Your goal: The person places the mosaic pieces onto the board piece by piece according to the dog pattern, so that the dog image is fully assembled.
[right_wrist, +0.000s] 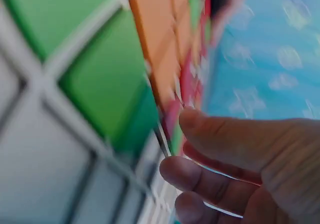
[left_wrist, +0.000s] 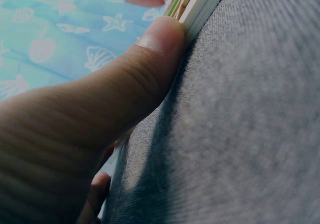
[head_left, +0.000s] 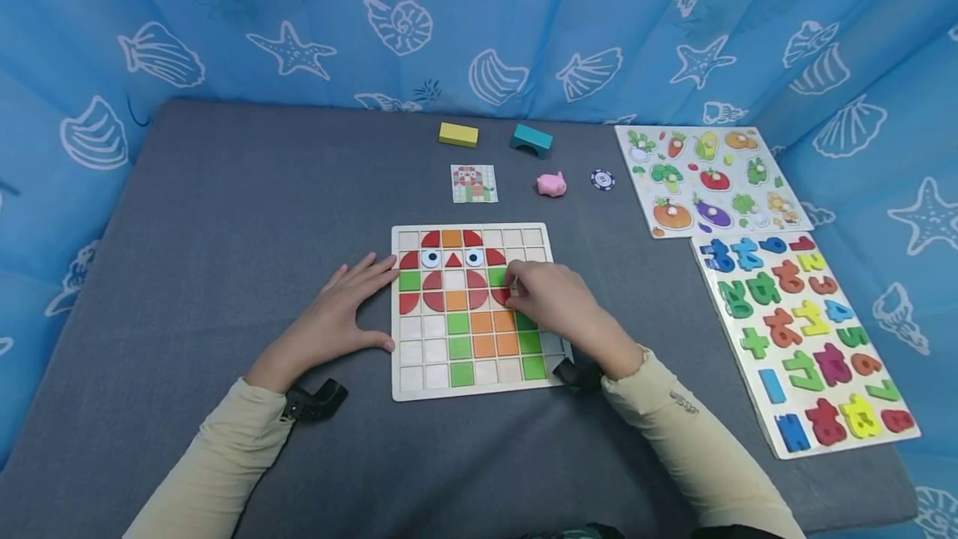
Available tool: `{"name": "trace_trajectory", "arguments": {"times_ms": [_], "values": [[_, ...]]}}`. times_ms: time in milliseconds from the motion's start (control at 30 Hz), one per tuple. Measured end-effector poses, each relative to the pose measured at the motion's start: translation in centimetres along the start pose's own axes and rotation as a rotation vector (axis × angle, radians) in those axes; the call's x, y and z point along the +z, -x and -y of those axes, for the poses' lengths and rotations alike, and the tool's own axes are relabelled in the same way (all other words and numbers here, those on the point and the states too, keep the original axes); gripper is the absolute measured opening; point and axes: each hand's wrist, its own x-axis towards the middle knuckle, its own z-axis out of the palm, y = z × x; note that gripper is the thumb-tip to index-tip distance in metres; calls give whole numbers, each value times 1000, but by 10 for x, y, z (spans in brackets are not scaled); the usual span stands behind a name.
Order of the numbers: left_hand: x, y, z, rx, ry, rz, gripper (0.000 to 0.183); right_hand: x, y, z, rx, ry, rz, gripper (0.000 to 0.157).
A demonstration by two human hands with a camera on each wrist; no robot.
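A wooden grid board (head_left: 430,393) lies on the grey table, with red, orange and green tiles and two round eye pieces set in it as an owl-like picture. My left hand (head_left: 340,310) is spread at the board's left edge, thumb tip against its side in the left wrist view. Over the right side of the board, my right hand (head_left: 557,298) pinches a thin tile (right_wrist: 163,140) between thumb and fingers, beside a green tile (head_left: 497,276). Its face is mostly hidden by the fingers. Orange tiles (head_left: 483,345) form a block lower down.
Beyond the board lie a small picture card (head_left: 474,184), a yellow block (head_left: 458,135), a teal arched block (head_left: 531,140), a pink pig figure (head_left: 551,184) and a poker chip (head_left: 602,180). A vegetable puzzle (head_left: 639,177) and a number puzzle (head_left: 756,414) stand at the right.
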Motion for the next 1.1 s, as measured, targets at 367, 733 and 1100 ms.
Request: {"name": "trace_trajectory", "arguments": {"times_ms": [367, 733, 1100], "values": [[-1, 2, 1, -4, 3, -3, 99, -13, 48, -53, 126, 42, -35, 23], [-4, 7, 2, -26, -4, -13, 99, 2, 47, -55, -47, 124, -111, 15], [-2, 5, 2, -5, 7, 5, 98, -3, 40, -40, -290, 109, -30, 17]]}}
